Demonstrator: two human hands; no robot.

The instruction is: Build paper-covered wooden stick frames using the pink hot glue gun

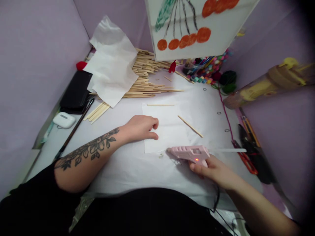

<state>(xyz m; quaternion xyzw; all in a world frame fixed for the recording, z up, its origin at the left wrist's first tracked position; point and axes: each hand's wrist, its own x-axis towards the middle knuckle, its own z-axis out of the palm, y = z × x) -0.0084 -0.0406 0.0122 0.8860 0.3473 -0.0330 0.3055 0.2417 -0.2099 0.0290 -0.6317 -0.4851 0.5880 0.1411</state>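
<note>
My right hand point(211, 172) is wrapped around the grip of a pink hot glue gun point(189, 152). Its red light is lit and a white glue stick point(228, 150) juts from the back. The nozzle points left, by the lower edge of a white sheet of paper point(169, 126). On that sheet's left part rests my left hand point(141, 127), thumb and curled forefinger apart with nothing between them. One thin wooden stick point(160, 105) lies along the top of the sheet. Another wooden stick point(190, 126) lies slanted at the sheet's right side.
Behind are a pile of wooden sticks point(147, 70), a crumpled white sheet point(113, 65) and a painted canvas point(183, 49). At left lie a black case point(76, 91), a white earbud case point(64, 120) and a brush point(76, 127). Scissors point(246, 160) and a tumbler point(261, 87) are at right.
</note>
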